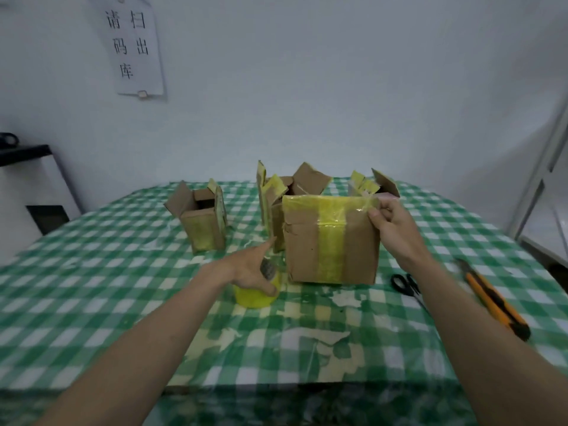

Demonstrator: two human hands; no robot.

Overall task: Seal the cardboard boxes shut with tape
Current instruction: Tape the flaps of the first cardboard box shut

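- The left hand (256, 269) reaches forward from a bare forearm, low over the bench (123, 302); its fingers (268, 269) are curled over the top of a yellow tape roll (255, 295), holding it, with the thumb pointing up and away.
- The tape roll stands under the left palm, touching the green-checked cloth, just to the left of the closed box (330, 238).
- The right hand (390, 219) comes in from the right at a higher level; its thumb and fingers pinch the upper right corner of the closed box, where the yellow tape (330, 204) ends.
- The closed box sits upright between the two hands, its flaps folded down. One yellow tape band runs left to right along the front top edge; another runs straight down the middle of the front face.
- Beyond the right fingers stands an open box (373, 184) with its flaps up; what it holds cannot be seen.
- Directly behind the closed box is a second open box (287, 192), flaps raised, some edged with yellow tape; its inside is hidden.
- Well to the left of the left fingers stands a third, smaller open box (201, 219), flaps spread; its interior is dark and nothing shows in it.
- Near the right forearm, black-handled scissors (405, 284) lie on the bench, and further right an orange utility knife (491, 298) lies with its long axis slanting from far left to near right.
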